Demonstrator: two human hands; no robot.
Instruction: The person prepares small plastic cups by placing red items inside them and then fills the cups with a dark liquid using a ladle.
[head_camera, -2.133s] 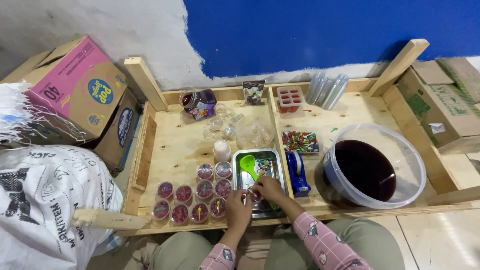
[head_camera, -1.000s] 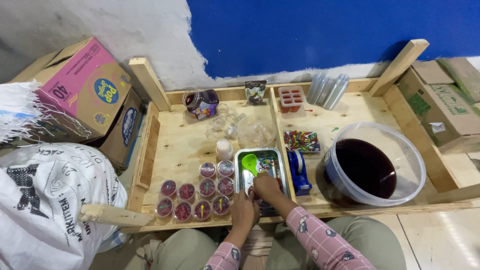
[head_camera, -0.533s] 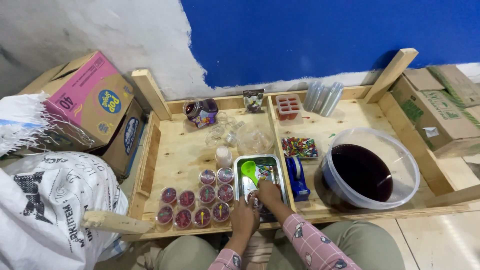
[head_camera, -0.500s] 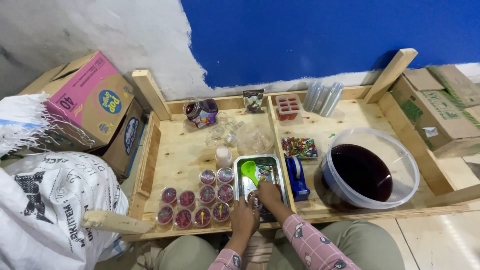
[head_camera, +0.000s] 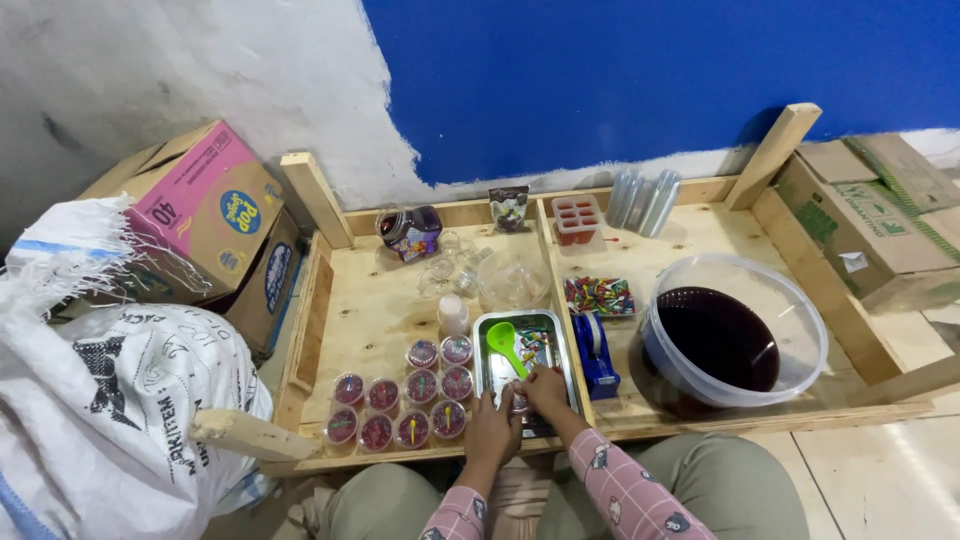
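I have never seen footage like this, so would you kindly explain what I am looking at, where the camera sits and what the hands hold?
There is no machine here: a person sits at a low wooden tray table, and the camera is worn on their head, looking down. The left hand and right hand meet over a metal tray holding a green scoop. Together they grip a small cup; its details are too small to tell. Left of the tray stand filled small cups of dark red contents. To the right are a blue tape dispenser and a large clear tub of dark liquid. Cardboard boxes and a white sack sit alongside.
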